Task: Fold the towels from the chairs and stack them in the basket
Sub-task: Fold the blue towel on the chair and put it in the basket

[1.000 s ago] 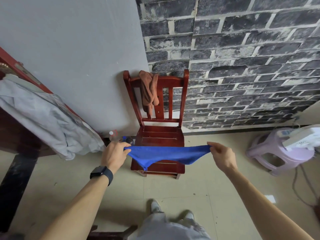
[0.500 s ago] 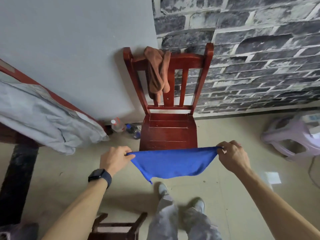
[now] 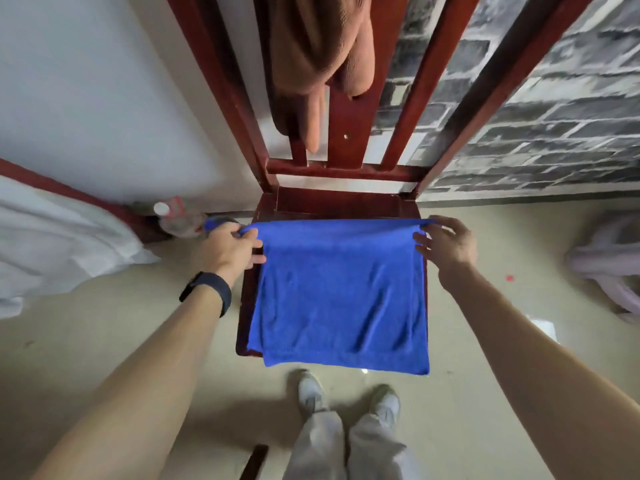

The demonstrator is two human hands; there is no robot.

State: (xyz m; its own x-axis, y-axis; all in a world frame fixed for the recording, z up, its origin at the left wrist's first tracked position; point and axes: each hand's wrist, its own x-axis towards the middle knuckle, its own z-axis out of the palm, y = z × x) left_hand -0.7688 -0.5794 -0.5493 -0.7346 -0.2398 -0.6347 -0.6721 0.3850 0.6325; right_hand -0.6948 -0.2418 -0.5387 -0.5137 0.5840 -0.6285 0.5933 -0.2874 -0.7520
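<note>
Left hand [image 3: 230,247], black watch [image 3: 207,292] on the wrist, pinches the far left corner of the blue microfibre towel [image 3: 341,292]. Right hand [image 3: 446,245] sits at the far right corner with fingers spread; whether it grips cannot be told. Towel lies spread over the seat of the red wooden chair [image 3: 337,202], near edge hanging past the front. Brown ribbed towel [image 3: 311,53] draped on the chair back. Clear plastic bottle [image 3: 176,218] on the floor, left of the chair.
</note>
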